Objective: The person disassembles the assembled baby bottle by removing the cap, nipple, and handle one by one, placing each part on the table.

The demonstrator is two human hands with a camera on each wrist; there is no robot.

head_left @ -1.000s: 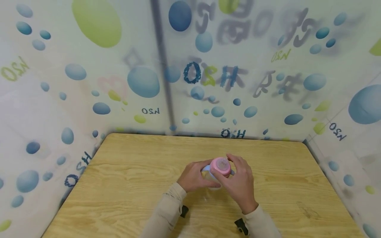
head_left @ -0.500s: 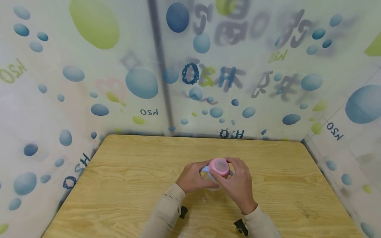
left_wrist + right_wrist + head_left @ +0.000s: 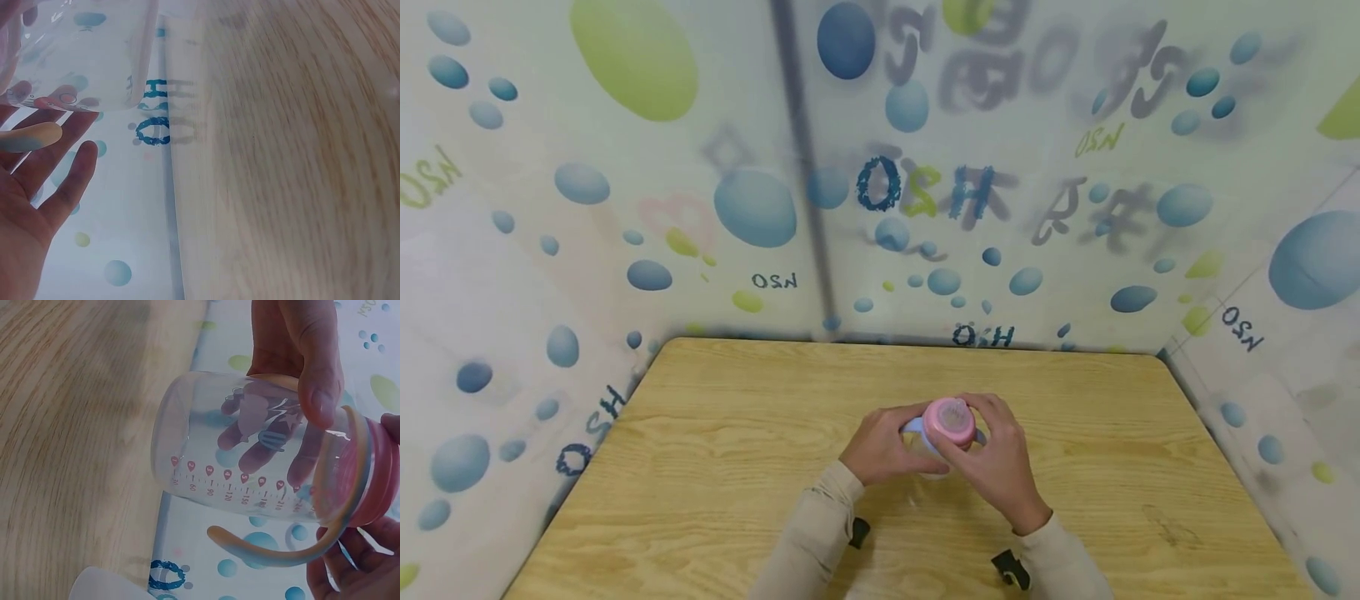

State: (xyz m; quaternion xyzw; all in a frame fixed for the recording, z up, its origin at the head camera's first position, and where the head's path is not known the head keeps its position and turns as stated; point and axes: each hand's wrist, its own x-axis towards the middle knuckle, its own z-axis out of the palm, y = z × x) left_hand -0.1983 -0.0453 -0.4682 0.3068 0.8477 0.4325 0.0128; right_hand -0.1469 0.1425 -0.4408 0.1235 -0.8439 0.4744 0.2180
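At six o'clock in the head view, the left hand (image 3: pixel 880 452) grips the bottle's clear body, thumb on the near side, other fingers apart behind it. That spread grip suits holding steady; it should be just firm enough to stop the body twisting, since smooth walls could slip and squeezing might flex them.

The left handle (image 3: pixel 913 426) juts out at nine o'clock from the collar, close by those fingers; best not to let it snag them.

Next, at five o'clock, comes the bottle (image 3: pixel 206 440), nearly upright and apparently raised off the wooden table (image 3: pixel 752 417). Above it is the pink collar (image 3: pixel 934 419).

The right hand (image 3: pixel 1003 467) clasps this collar, thumb near seven o'clock, fingertips near one. Such opposed contact should turn it evenly; pressure belongs on the rim, away from the clear top (image 3: pixel 954 414). Which way it is turning, if at all, I cannot tell. Short, level twists would help avoid cross-threading.
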